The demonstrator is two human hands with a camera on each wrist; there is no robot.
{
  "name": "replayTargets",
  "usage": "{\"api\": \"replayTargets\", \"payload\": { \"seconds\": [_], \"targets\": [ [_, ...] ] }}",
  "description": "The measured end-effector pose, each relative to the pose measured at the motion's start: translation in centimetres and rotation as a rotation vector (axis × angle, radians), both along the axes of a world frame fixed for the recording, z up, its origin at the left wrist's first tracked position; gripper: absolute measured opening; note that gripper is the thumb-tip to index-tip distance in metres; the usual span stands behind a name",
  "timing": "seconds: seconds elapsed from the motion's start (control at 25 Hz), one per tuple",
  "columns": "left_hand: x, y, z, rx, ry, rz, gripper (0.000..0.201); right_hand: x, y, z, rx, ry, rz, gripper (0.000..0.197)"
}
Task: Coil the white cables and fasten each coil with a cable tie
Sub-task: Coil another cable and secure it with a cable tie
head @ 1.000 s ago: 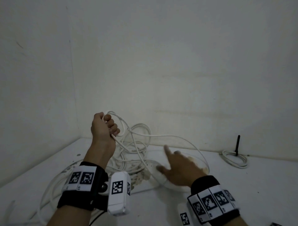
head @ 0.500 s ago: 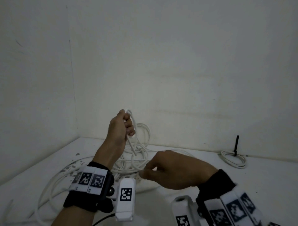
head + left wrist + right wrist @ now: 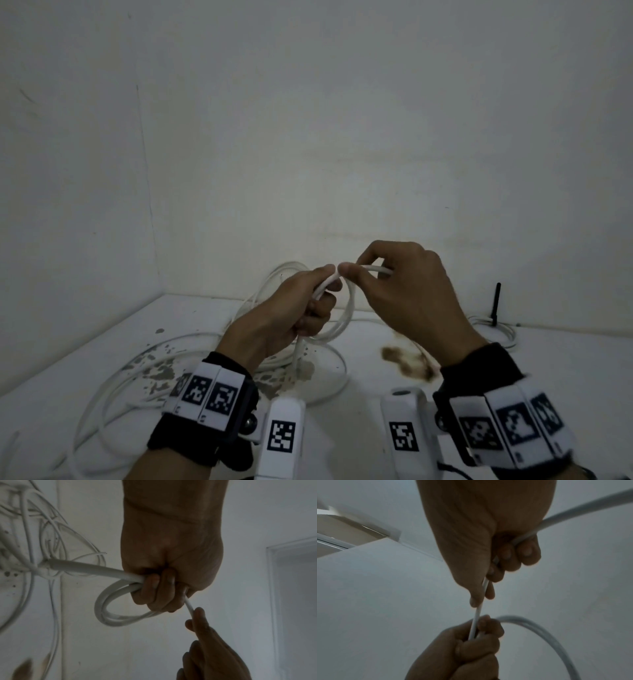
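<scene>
My left hand (image 3: 308, 308) is curled round a small coil of white cable (image 3: 346, 308) held above the white table (image 3: 565, 370). In the left wrist view the left hand (image 3: 161, 592) grips a loop of two or three turns (image 3: 106, 609). My right hand (image 3: 387, 277) pinches the same cable (image 3: 373, 269) right beside the left thumb. In the right wrist view the right hand (image 3: 489, 588) has the cable (image 3: 477, 615) running through its curled fingers down to the left hand (image 3: 471, 642). More loose white cable (image 3: 113, 387) trails on the table at the left.
A second small coiled white cable (image 3: 503, 329) lies at the back right with a black cable tie (image 3: 496, 303) standing up from it. Brown stains (image 3: 407, 363) mark the table beneath my right hand. Two white walls meet in a corner (image 3: 150, 205) at the left.
My right hand rose from the table with the cable and met the left hand. The left hand came lower and to the right, still gripping the coil.
</scene>
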State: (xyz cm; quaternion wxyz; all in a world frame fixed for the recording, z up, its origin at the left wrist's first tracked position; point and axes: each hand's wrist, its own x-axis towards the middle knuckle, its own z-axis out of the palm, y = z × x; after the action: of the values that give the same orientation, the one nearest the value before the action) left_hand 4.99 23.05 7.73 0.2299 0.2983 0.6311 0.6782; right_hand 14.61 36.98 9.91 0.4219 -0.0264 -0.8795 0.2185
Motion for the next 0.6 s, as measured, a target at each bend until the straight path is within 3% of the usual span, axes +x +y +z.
{"api": "replayTargets", "payload": {
  "seconds": [0.16,0.24,0.44,0.52,0.6],
  "targets": [
    [-0.1,0.3,-0.1,-0.007,-0.027,-0.033,0.046,-0.7,0.4,-0.5,-0.108,0.101,-0.150,0.050],
    [-0.6,0.1,-0.2,0.032,-0.033,0.019,0.045,-0.7,1.3,-0.5,-0.114,0.080,-0.106,0.052],
    [-3.2,-3.3,0.9,0.423,-0.310,0.005,0.045,-0.4,5.6,-2.4,-0.299,-0.273,0.302,0.059],
    [-3.7,-4.7,1.4,0.478,-0.319,0.028,0.042,-0.8,6.0,-4.3,-0.325,-0.411,0.275,0.066],
    [-4.3,-5.0,1.3,0.517,-0.315,0.099,0.044,-1.7,4.9,-5.7,-0.262,-0.460,0.133,0.066]
  ]
}}
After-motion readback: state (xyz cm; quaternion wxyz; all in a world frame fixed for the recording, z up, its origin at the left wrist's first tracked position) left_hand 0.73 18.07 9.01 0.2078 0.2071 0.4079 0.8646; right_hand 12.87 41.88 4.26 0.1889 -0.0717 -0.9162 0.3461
